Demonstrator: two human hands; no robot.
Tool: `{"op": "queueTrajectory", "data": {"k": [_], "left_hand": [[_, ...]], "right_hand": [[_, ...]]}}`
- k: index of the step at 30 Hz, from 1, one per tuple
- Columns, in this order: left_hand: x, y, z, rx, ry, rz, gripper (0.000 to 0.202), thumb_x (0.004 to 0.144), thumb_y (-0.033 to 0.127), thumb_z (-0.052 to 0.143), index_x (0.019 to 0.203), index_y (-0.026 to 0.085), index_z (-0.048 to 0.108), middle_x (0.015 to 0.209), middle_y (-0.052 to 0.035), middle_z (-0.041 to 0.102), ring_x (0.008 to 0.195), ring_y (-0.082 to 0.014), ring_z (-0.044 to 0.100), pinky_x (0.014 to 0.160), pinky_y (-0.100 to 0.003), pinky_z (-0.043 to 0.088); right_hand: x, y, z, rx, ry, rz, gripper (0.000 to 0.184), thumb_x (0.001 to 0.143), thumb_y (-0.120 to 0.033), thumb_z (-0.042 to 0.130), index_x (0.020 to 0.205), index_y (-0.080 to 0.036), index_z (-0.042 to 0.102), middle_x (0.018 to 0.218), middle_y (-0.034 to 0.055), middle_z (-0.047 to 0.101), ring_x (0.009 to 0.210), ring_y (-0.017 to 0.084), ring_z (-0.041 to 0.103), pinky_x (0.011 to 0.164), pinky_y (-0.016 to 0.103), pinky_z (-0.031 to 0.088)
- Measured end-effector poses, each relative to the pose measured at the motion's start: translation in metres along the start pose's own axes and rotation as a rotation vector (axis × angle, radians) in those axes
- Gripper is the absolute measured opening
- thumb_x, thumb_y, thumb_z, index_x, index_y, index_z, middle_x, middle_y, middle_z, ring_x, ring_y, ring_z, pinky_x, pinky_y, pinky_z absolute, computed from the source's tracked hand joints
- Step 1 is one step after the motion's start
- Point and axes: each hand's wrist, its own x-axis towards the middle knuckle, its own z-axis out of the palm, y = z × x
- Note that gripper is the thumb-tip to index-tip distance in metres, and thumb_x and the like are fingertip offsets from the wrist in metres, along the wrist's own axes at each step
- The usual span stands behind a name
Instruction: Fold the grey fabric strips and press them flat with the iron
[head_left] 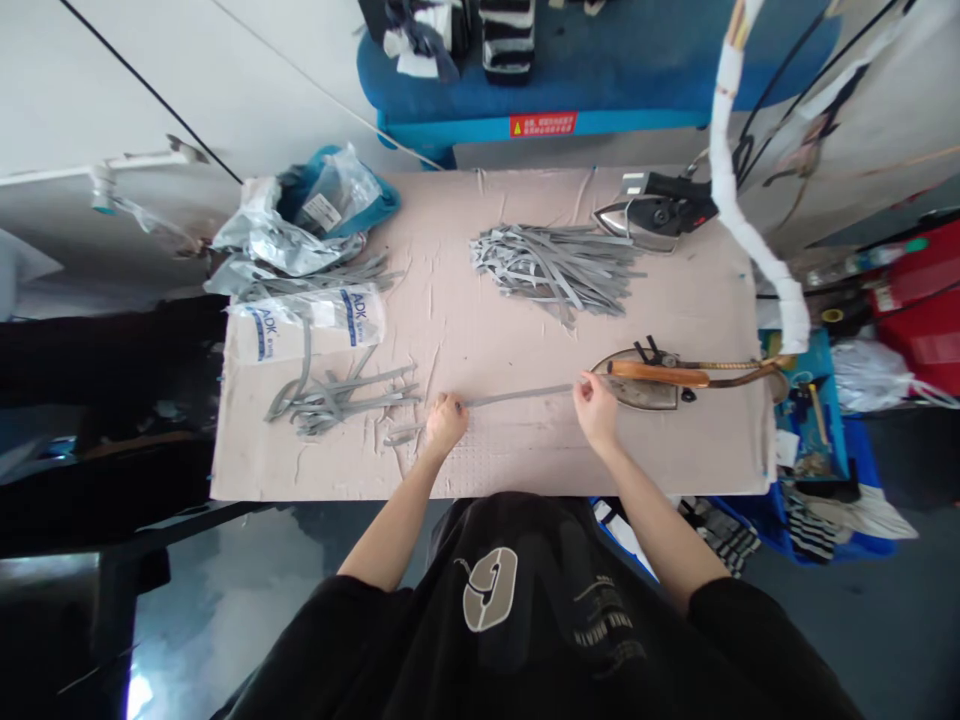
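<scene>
A thin grey fabric strip (517,396) lies stretched flat on the beige padded table (525,470). My left hand (445,424) pinches its left end, fingers closed. My right hand (595,408) pinches its right end, fingers closed. Just right of my right hand rests an iron with a wooden handle (651,376), its sole flat on the table. A loose pile of grey strips (559,262) lies further back in the middle. Another bunch of grey strips (337,395) lies to the left of my left hand.
A second, black iron (654,212) sits at the back right. Plastic bags (307,235) and a labelled packet (319,318) lie at the back left. A white wrapped hose (750,235) hangs down on the right. Blue bins (817,450) with clutter stand right of the table.
</scene>
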Motion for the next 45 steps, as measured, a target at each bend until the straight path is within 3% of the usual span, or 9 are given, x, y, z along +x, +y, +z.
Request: {"op": "queueTrajectory", "data": {"k": [3, 6, 10, 14, 18, 27, 33, 37, 45], "left_hand": [[0.001, -0.002, 0.003, -0.002, 0.003, 0.01, 0.021, 0.094, 0.017, 0.05, 0.106, 0.017, 0.067, 0.114, -0.0136, 0.063, 0.112, -0.0258, 0.063, 0.096, -0.035, 0.049], [0.001, -0.004, 0.006, -0.007, 0.009, 0.023, 0.021, 0.094, 0.016, 0.05, 0.106, 0.016, 0.066, 0.113, -0.0139, 0.063, 0.114, -0.0264, 0.062, 0.098, -0.035, 0.049], [0.0, -0.004, 0.007, -0.014, 0.023, 0.034, 0.021, 0.094, 0.016, 0.05, 0.106, 0.016, 0.066, 0.112, -0.0144, 0.062, 0.113, -0.0271, 0.062, 0.098, -0.036, 0.048], [-0.002, -0.003, 0.007, -0.029, 0.034, 0.036, 0.021, 0.094, 0.016, 0.05, 0.107, 0.015, 0.066, 0.112, -0.0151, 0.062, 0.112, -0.0279, 0.062, 0.095, -0.037, 0.048], [-0.003, -0.003, 0.008, -0.045, 0.037, 0.039, 0.021, 0.094, 0.016, 0.05, 0.108, 0.015, 0.066, 0.113, -0.0154, 0.062, 0.113, -0.0284, 0.061, 0.097, -0.038, 0.047], [-0.006, -0.004, 0.009, -0.067, 0.031, 0.033, 0.023, 0.095, 0.017, 0.05, 0.111, 0.014, 0.066, 0.115, -0.0154, 0.062, 0.114, -0.0279, 0.06, 0.1, -0.038, 0.047], [-0.004, -0.008, 0.005, -0.093, 0.002, 0.012, 0.024, 0.094, 0.017, 0.051, 0.112, 0.015, 0.067, 0.117, -0.0147, 0.064, 0.115, -0.0268, 0.063, 0.101, -0.036, 0.048], [-0.001, -0.01, 0.001, -0.118, -0.028, -0.022, 0.026, 0.093, 0.016, 0.05, 0.11, 0.014, 0.07, 0.113, -0.0138, 0.068, 0.109, -0.0254, 0.067, 0.097, -0.033, 0.05], [0.0, -0.015, -0.007, -0.186, -0.087, 0.005, 0.029, 0.089, 0.011, 0.051, 0.11, 0.012, 0.071, 0.112, -0.0131, 0.071, 0.108, -0.0227, 0.068, 0.098, -0.031, 0.051]], "right_hand": [[0.008, 0.011, -0.055, -0.081, 0.018, -0.173, 0.045, 0.102, -0.04, 0.039, 0.134, -0.017, 0.06, 0.126, 0.0171, 0.065, 0.119, 0.028, 0.058, 0.106, 0.043, 0.042], [0.036, 0.03, -0.099, -0.357, 0.019, -0.251, 0.071, 0.089, -0.049, 0.061, 0.15, -0.016, 0.046, 0.139, 0.0232, 0.056, 0.134, 0.04, 0.046, 0.109, 0.052, 0.034], [0.078, 0.05, -0.117, -0.655, -0.227, -0.038, 0.097, 0.082, -0.056, 0.07, 0.156, -0.006, 0.031, 0.124, 0.0279, 0.065, 0.114, 0.04, 0.063, 0.093, 0.048, 0.046], [0.088, 0.047, -0.11, -0.642, -0.321, -0.012, 0.097, 0.081, -0.06, 0.068, 0.154, -0.007, 0.034, 0.119, 0.0242, 0.07, 0.105, 0.036, 0.069, 0.083, 0.042, 0.051], [0.07, 0.023, -0.088, -0.644, -0.374, -0.096, 0.096, 0.083, -0.06, 0.066, 0.157, -0.009, 0.031, 0.119, 0.0215, 0.071, 0.106, 0.034, 0.07, 0.084, 0.04, 0.052], [0.041, -0.021, -0.05, -0.748, -0.402, -0.21, 0.098, 0.087, -0.048, 0.065, 0.16, 0.002, 0.02, 0.105, 0.0248, 0.074, 0.1, 0.037, 0.073, 0.084, 0.042, 0.053], [0.018, -0.074, -0.01, -0.727, -0.441, -0.405, 0.094, 0.09, -0.056, 0.06, 0.158, -0.001, 0.024, 0.104, 0.023, 0.075, 0.097, 0.033, 0.074, 0.086, 0.04, 0.053], [0.005, -0.103, 0.014, -0.698, -0.471, -0.501, 0.097, 0.094, -0.057, 0.054, 0.162, -0.001, 0.013, 0.104, 0.0218, 0.075, 0.097, 0.031, 0.074, 0.087, 0.039, 0.054], [0.008, -0.098, 0.005, -0.775, -0.464, -0.423, 0.11, 0.09, -0.052, 0.06, 0.162, 0.007, 0.001, 0.104, 0.0273, 0.074, 0.098, 0.034, 0.074, 0.085, 0.042, 0.055]]}}
